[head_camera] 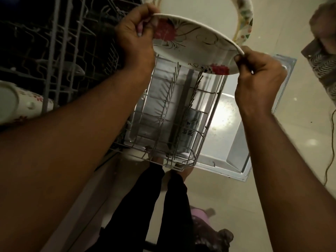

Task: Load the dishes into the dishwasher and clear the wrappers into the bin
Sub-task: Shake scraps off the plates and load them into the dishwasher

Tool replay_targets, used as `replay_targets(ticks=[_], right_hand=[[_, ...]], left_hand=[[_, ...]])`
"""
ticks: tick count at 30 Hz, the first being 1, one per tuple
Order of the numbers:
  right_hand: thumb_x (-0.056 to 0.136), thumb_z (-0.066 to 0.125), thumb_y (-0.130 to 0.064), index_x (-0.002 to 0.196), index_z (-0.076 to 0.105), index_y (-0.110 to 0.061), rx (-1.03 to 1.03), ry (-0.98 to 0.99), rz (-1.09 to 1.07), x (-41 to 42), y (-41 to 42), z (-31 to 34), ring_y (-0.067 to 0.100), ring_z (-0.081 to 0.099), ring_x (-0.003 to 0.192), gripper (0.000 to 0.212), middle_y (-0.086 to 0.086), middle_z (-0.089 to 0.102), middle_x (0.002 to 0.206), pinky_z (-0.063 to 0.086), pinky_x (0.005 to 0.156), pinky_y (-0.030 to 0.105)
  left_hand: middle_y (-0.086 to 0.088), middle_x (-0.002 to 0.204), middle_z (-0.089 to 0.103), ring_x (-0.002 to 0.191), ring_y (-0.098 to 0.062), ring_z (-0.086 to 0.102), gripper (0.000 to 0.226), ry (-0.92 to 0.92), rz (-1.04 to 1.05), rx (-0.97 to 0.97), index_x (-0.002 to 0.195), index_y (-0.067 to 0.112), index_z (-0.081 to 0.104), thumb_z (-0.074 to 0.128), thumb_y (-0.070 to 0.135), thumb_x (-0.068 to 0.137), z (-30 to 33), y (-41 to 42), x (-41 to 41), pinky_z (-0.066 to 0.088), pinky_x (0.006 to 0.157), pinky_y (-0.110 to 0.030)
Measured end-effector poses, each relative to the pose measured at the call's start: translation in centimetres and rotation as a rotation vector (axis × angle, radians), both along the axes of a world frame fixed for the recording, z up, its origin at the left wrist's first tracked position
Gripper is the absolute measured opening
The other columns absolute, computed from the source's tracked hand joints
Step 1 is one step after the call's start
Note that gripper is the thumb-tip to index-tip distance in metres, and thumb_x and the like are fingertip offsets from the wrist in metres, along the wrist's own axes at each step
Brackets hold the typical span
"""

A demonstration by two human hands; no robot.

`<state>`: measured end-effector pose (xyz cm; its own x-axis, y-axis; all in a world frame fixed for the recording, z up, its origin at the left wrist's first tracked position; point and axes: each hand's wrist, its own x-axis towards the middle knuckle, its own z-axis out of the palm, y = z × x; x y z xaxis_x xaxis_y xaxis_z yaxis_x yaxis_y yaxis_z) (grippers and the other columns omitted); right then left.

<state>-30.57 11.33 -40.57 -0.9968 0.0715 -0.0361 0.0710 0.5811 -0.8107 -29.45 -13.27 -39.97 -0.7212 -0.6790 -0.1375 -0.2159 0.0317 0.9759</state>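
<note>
A white plate with red flowers (192,42) hangs tilted above the lower dishwasher rack (174,117). My left hand (135,39) pinches its far left rim, and my right hand (258,77) pinches its near right rim. Behind it stands another round dish with a flowered rim (244,22), only partly in view. The lower rack of grey wire tines is pulled out over the open dishwasher door (236,142). At the left, a white flowered cup or bowl (16,102) lies in the upper rack (60,51).
My legs in dark trousers (156,206) stand at the near end of the rack. Another person's patterned sleeve (321,59) shows at the right edge. A thin cable (330,142) runs over the pale floor. A dark and pink object (209,231) lies on the floor.
</note>
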Motion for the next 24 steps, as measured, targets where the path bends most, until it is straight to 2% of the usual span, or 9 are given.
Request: replay_targets(ticks=[5, 7, 9, 12, 15, 18, 20, 22, 24], right_hand=[[0.099, 0.069, -0.018, 0.119, 0.08, -0.017, 0.033, -0.103, -0.01, 0.6, -0.5, -1.4, -0.018, 0.062, 0.08, 0.023, -0.011, 0.077, 0.099, 0.044, 0.075, 0.002], [0.101, 0.066, -0.018, 0.12, 0.08, -0.017, 0.039, -0.118, -0.02, 0.1, -1.2, -1.7, -0.016, 0.063, 0.082, 0.023, -0.011, 0.077, 0.102, 0.045, 0.077, 0.001], [0.103, 0.061, -0.017, 0.119, 0.08, -0.021, 0.082, -0.145, -0.048, -0.6, -1.6, -1.7, -0.009, 0.067, 0.086, 0.025, -0.013, 0.076, 0.102, 0.046, 0.078, 0.0], [0.103, 0.05, -0.01, 0.12, 0.077, -0.017, 0.19, -0.225, 0.001, -1.2, -1.7, -1.3, 0.001, 0.065, 0.083, 0.033, -0.007, 0.073, 0.103, 0.05, 0.07, 0.005], [0.103, 0.051, -0.009, 0.137, 0.058, -0.01, 0.295, -0.327, 0.06, -0.4, -2.0, -0.3, 0.013, 0.063, 0.095, 0.035, 0.004, 0.069, 0.116, 0.043, 0.072, 0.011], [0.104, 0.054, -0.01, 0.157, 0.038, -0.018, 0.301, -0.426, 0.019, 2.1, -2.7, 0.9, 0.022, 0.065, 0.112, 0.056, 0.006, 0.067, 0.129, 0.044, 0.083, 0.022], [0.106, 0.055, -0.014, 0.163, 0.027, -0.02, 0.314, -0.516, 0.051, 5.0, -3.2, 2.2, 0.019, 0.063, 0.102, 0.063, 0.003, 0.065, 0.126, 0.041, 0.08, 0.019], [0.108, 0.055, -0.016, 0.167, 0.018, -0.021, 0.287, -0.604, 0.094, 8.7, -3.6, 3.3, 0.009, 0.057, 0.082, 0.07, 0.003, 0.065, 0.125, 0.043, 0.079, 0.019], [0.107, 0.056, -0.016, 0.168, 0.014, -0.025, 0.225, -0.662, 0.133, 12.3, -3.7, 4.5, 0.005, 0.06, 0.077, 0.074, 0.006, 0.069, 0.126, 0.05, 0.086, 0.024]], left_hand=[[-0.011, 0.116, 0.074, 0.108, -0.014, 0.069, 0.021, -0.102, -0.063, -0.031, 0.108, 0.003, 0.073, 0.061, -0.008, 0.094, -1.4, 0.0, 0.2, 0.057, 0.09, -0.02], [-0.01, 0.133, 0.067, 0.119, -0.012, 0.065, 0.034, -0.185, -0.123, -0.082, 0.127, 0.003, 0.069, 0.058, -0.007, 0.096, -1.2, 0.0, 0.4, 0.053, 0.096, -0.016], [-0.012, 0.161, 0.043, 0.146, -0.019, 0.046, 0.058, -0.251, -0.219, -0.157, 0.152, 0.01, 0.05, 0.056, -0.008, 0.097, -0.9, 0.3, 0.6, 0.04, 0.106, -0.005], [-0.015, 0.174, 0.002, 0.159, -0.024, 0.017, 0.085, -0.321, -0.305, -0.21, 0.166, 0.015, 0.013, 0.049, -0.018, 0.097, 0.0, 1.7, 1.2, 0.031, 0.083, 0.011], [-0.015, 0.174, -0.006, 0.147, 0.001, 0.028, 0.096, -0.344, -0.388, -0.27, 0.166, 0.016, -0.004, 0.047, -0.021, 0.095, 0.7, 2.9, 2.8, 0.042, 0.072, 0.005], [-0.011, 0.175, -0.002, 0.092, 0.013, 0.064, 0.103, -0.415, -0.463, -0.199, 0.166, 0.029, -0.006, 0.048, -0.021, 0.094, 0.9, 3.4, 5.8, 0.059, 0.057, -0.031], [-0.004, 0.175, 0.001, 0.079, 0.022, 0.059, 0.104, -0.494, -0.485, -0.127, 0.166, 0.036, -0.004, 0.049, -0.019, 0.095, 1.0, 3.9, 8.5, 0.063, 0.067, -0.045], [0.001, 0.175, 0.008, 0.097, 0.024, 0.052, 0.101, -0.536, -0.526, -0.117, 0.166, 0.037, 0.001, 0.051, -0.016, 0.097, 1.6, 4.5, 11.4, 0.064, 0.077, -0.038], [0.002, 0.174, 0.013, 0.133, -0.007, 0.053, 0.099, -0.57, -0.566, -0.138, 0.165, 0.042, 0.004, 0.052, -0.013, 0.098, 2.3, 4.9, 14.7, 0.059, 0.07, -0.016]])
